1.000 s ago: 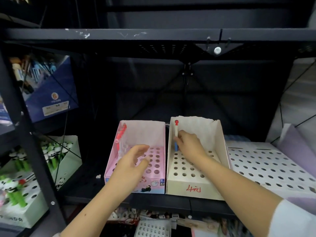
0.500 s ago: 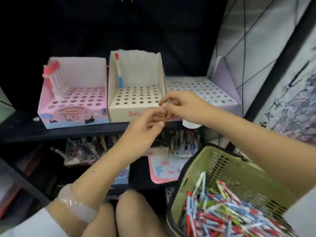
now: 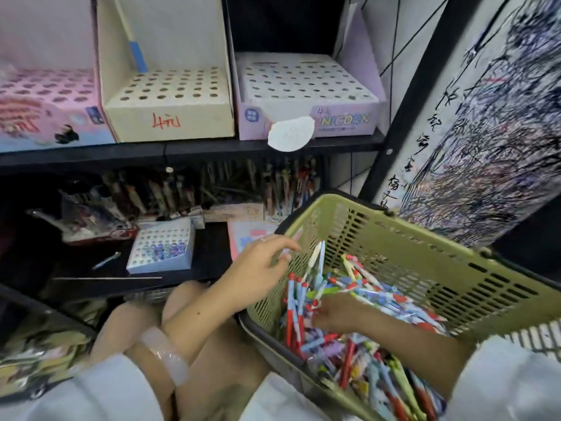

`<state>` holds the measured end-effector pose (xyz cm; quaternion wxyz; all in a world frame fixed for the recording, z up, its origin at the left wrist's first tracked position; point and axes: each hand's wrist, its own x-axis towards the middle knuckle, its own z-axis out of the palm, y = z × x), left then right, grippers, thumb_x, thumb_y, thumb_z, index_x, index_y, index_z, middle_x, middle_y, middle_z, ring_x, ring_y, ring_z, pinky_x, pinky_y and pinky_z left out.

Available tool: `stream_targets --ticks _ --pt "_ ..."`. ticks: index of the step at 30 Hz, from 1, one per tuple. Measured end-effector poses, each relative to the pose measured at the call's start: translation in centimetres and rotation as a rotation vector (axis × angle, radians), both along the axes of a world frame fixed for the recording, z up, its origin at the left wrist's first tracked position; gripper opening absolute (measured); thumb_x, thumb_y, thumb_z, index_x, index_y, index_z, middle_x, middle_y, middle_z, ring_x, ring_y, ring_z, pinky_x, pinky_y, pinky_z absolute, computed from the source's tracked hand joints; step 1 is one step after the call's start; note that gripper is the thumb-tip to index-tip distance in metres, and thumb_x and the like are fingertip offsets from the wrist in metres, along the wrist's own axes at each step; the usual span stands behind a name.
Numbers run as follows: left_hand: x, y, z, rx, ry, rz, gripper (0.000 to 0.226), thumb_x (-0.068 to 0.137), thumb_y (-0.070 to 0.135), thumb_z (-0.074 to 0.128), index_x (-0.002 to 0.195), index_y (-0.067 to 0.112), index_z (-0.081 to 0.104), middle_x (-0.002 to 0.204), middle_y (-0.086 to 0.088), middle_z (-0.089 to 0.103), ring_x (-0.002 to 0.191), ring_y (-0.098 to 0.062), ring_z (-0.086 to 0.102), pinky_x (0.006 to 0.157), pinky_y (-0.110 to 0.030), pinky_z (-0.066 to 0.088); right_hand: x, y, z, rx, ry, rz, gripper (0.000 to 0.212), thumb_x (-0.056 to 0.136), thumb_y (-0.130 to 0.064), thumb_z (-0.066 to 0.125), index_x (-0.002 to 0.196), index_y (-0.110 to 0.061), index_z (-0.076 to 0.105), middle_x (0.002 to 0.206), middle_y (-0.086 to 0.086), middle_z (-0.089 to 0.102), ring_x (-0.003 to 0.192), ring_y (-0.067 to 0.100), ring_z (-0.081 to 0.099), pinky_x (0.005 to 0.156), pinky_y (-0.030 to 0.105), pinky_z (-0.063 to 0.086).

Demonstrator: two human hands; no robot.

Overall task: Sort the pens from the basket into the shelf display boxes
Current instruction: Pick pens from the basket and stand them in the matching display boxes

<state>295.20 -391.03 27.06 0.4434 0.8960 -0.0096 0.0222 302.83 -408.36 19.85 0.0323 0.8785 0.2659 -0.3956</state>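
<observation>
A green plastic basket (image 3: pixel 425 247) sits at my right knee, full of mixed pens (image 3: pixel 379 354) in red, blue, green and white. My right hand (image 3: pixel 340 312) is down in the pile, its fingertips buried among red-capped pens, so any grip is hidden. My left hand (image 3: pixel 258 265) hovers at the basket's left rim with relaxed fingers, holding nothing. On the shelf above stand a pink display box (image 3: pixel 48 110), a cream display box (image 3: pixel 170 117) with one blue-banded pen (image 3: pixel 136 56) in it, and a lilac display box (image 3: pixel 343 120) with bare holes.
A white paper tag (image 3: pixel 291 133) hangs on the shelf edge. The lower shelf holds a small white holed box (image 3: pixel 161 250), a loose pen (image 3: pixel 106 260) and rows of pens behind. A black shelf post (image 3: pixel 409 101) and a scribbled sheet (image 3: pixel 485 132) stand at the right.
My view has dropped from the shelf boxes to the basket. My right hand left the pen in the cream box and went down into the pens; my left hand followed to the rim.
</observation>
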Motion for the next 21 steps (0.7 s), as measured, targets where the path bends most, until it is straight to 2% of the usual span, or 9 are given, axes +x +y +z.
stream_targets --ticks 1,2,3,5,7,9,13,17,21 --pt "0.0 -0.1 -0.3 0.0 -0.012 0.007 0.024 0.095 0.013 0.045 0.105 0.03 0.06 0.118 0.018 0.05 0.108 0.007 0.042 0.081 0.006 0.028 -0.9 -0.3 -1.3 -0.04 -0.026 0.031 0.041 0.092 -0.046 0.048 0.094 -0.006 0.056 0.095 0.016 0.056 0.081 0.023 0.053 0.068 0.029 0.039" --pt "0.0 -0.2 -0.5 -0.004 -0.029 0.014 0.024 0.095 0.012 0.046 0.104 0.028 0.061 0.117 0.017 0.052 0.11 0.007 0.043 0.082 0.006 0.027 -1.6 -0.5 -2.4 -0.068 -0.09 0.08 0.054 0.09 -0.05 0.048 0.118 -0.004 0.05 0.117 0.018 0.052 0.103 0.027 0.052 0.083 0.034 0.042" --pt "-0.1 -0.3 -0.6 -0.014 -0.045 0.022 0.024 0.094 0.011 0.046 0.101 0.029 0.062 0.116 0.017 0.053 0.109 0.007 0.044 0.083 0.006 0.027 -2.1 -0.7 -3.0 -0.088 -0.149 0.144 0.066 0.088 -0.052 0.049 0.133 -0.004 0.04 0.132 0.018 0.044 0.119 0.032 0.044 0.097 0.04 0.038" --pt "-0.2 -0.5 -0.5 -0.041 -0.059 0.036 0.028 0.094 0.01 0.047 0.094 0.035 0.06 0.113 0.021 0.054 0.1 0.013 0.047 0.081 0.006 0.026 -2.2 -1.4 -3.5 -0.063 -0.242 0.257 0.077 0.087 -0.055 0.051 0.143 -0.009 0.026 0.143 0.017 0.032 0.131 0.034 0.029 0.108 0.046 0.027" --pt "-0.2 -0.5 -0.5 -0.058 -0.061 0.039 0.031 0.093 0.009 0.047 0.091 0.038 0.058 0.108 0.029 0.052 0.095 0.022 0.046 0.08 0.007 0.026 -1.3 -2.6 -3.2 -0.02 -0.288 0.359 0.081 0.085 -0.057 0.053 0.146 -0.014 0.023 0.145 0.012 0.026 0.132 0.031 0.023 0.11 0.044 0.023" --pt "-0.2 -0.6 -0.4 -0.063 -0.063 0.037 0.031 0.094 0.008 0.047 0.091 0.037 0.059 0.105 0.032 0.05 0.099 0.026 0.042 0.081 0.007 0.024 -0.3 -4.0 -3.3 0.014 -0.256 0.401 0.087 0.081 -0.056 0.06 0.148 -0.017 0.019 0.147 0.007 0.021 0.136 0.028 0.017 0.112 0.042 0.018" --pt "-0.3 -0.8 -0.4 -0.063 -0.07 0.06 0.029 0.094 0.007 0.047 0.091 0.033 0.06 0.106 0.021 0.055 0.108 0.007 0.046 0.084 0.006 0.025 -0.9 -5.1 -4.5 -0.032 -0.206 0.351 0.101 0.079 -0.048 0.066 0.15 -0.018 0.002 0.156 0.003 0.003 0.142 0.031 0.007 0.115 0.047 0.014" --pt "-0.2 -1.0 -0.5 -0.042 -0.047 0.084 0.026 0.093 0.008 0.047 0.094 0.028 0.062 0.108 0.016 0.056 0.113 0.0 0.047 0.088 0.003 0.025 -1.9 -3.9 -5.3 -0.04 -0.422 0.362 0.088 0.083 -0.051 0.06 0.147 -0.011 0.013 0.149 0.009 0.018 0.131 0.035 0.025 0.111 0.047 0.021" --pt "-0.3 -1.0 -0.6 -0.027 -0.042 0.083 0.024 0.092 0.008 0.047 0.097 0.023 0.065 0.108 0.015 0.058 0.113 -0.001 0.048 0.088 0.003 0.025 -1.9 -2.8 -5.5 -0.033 -0.443 0.371 0.076 0.085 -0.05 0.059 0.141 -0.011 0.026 0.143 0.011 0.028 0.131 0.03 0.028 0.11 0.044 0.023"
